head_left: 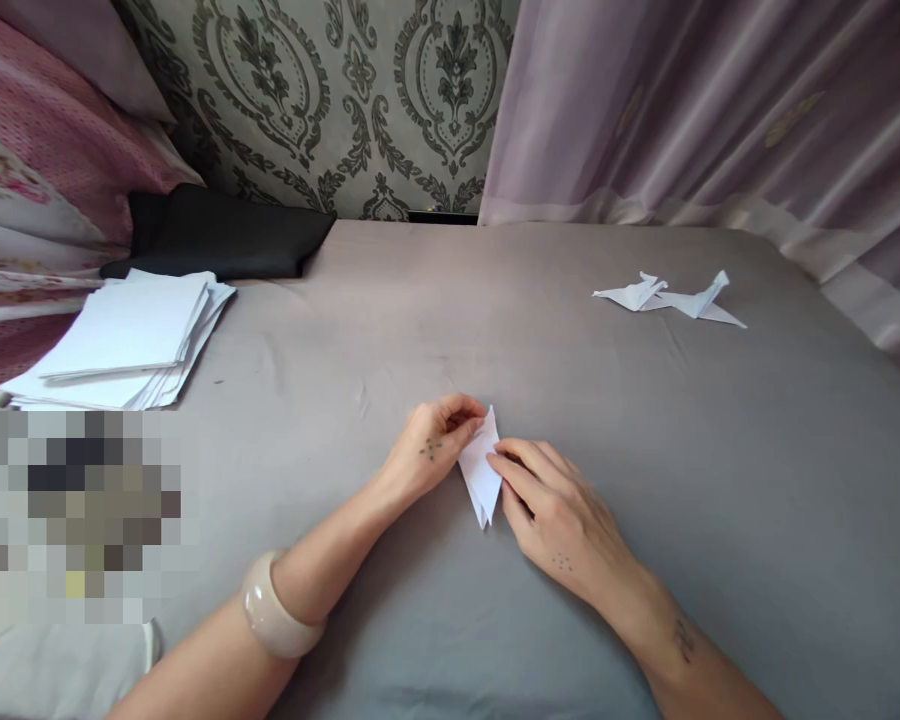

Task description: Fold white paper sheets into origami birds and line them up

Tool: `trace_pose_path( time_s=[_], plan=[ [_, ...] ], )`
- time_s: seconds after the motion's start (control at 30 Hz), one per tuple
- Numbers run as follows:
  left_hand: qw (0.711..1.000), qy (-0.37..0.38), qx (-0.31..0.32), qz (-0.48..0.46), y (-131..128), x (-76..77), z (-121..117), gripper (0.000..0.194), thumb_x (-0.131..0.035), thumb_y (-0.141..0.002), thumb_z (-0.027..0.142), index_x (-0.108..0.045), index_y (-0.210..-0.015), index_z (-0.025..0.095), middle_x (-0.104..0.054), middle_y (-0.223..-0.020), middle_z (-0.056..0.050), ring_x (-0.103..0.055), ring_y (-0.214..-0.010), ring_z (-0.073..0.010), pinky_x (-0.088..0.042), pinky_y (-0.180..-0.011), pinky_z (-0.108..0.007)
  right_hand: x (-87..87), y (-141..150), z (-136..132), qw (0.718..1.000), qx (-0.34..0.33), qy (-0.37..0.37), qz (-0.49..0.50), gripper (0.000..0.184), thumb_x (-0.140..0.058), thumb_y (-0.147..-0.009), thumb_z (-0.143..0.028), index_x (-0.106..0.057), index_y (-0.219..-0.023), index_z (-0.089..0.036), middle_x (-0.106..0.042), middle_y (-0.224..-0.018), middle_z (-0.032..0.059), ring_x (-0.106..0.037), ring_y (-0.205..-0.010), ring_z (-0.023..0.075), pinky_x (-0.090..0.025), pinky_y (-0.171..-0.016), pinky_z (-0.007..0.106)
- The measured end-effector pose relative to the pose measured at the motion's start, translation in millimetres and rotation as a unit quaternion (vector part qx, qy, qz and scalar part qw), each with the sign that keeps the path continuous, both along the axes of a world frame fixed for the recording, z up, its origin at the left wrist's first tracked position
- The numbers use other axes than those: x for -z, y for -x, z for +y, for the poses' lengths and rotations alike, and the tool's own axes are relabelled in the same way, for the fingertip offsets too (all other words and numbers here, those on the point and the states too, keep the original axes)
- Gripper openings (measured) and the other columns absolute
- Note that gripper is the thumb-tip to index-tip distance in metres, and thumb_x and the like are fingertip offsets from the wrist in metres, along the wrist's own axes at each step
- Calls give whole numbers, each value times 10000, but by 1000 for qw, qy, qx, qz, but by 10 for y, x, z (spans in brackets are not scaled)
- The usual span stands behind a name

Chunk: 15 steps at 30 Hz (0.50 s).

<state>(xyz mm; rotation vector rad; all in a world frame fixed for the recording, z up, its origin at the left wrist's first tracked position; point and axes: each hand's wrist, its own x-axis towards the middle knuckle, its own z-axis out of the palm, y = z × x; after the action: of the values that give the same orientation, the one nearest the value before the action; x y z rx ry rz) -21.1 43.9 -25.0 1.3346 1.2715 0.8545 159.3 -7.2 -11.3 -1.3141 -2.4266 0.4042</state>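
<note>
A narrow, kite-shaped piece of folded white paper (482, 475) lies on the grey cloth in front of me, its split points toward me and a single point away. My left hand (433, 440) is closed, pinching the paper's upper left edge between thumb and fingers. From the other side my right hand (559, 500) grips the right edge, fingertips on top and thumb at the side. Farther off at the right, two folded paper cranes (634, 293) lie on the cloth close together.
At the left lies a stack of white paper sheets (127, 325), with a folded black cloth (225, 230) behind it. Grey fabric (420, 300) covers the surface. Purple curtains (645, 110) hang at the back right. A blurred-out patch (82, 510) hides the near left.
</note>
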Motion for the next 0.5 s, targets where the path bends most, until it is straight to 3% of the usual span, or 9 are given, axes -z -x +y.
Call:
trace_pose_path(
  time_s=[0.13, 0.33, 0.5],
  plan=[
    [999, -11, -11, 35, 178, -82, 0, 155, -572, -823, 242, -664, -928, 176, -665, -845, -41, -593, -777, -167, -445, -701, -265, 15, 7, 32, 1000, 4, 3, 26, 365, -417, -880, -81, -600, -1157, -234, -632, -1128, 68, -571, -1018, 226, -491, -871, 411],
    [979, -68, 160, 109, 434, -216, -151, 188, -544, -805, 169, -689, -922, 191, -619, -928, -45, -554, -737, -141, -449, -678, -258, 5, -1, 51, 998, 17, 37, 45, 307, -460, -896, -153, -603, -1154, -236, -631, -1134, 69, -570, -1018, 235, -502, -854, 415],
    [966, -88, 195, 148, 450, -225, -161, 175, -634, -814, 246, -684, -976, 202, -606, -959, -51, -565, -790, -154, -448, -706, -257, 68, 13, 83, 994, 49, 53, 78, 225, -456, -925, -198, -645, -1045, -225, -642, -1102, 61, -575, -1008, 219, -503, -861, 390]
  ],
)
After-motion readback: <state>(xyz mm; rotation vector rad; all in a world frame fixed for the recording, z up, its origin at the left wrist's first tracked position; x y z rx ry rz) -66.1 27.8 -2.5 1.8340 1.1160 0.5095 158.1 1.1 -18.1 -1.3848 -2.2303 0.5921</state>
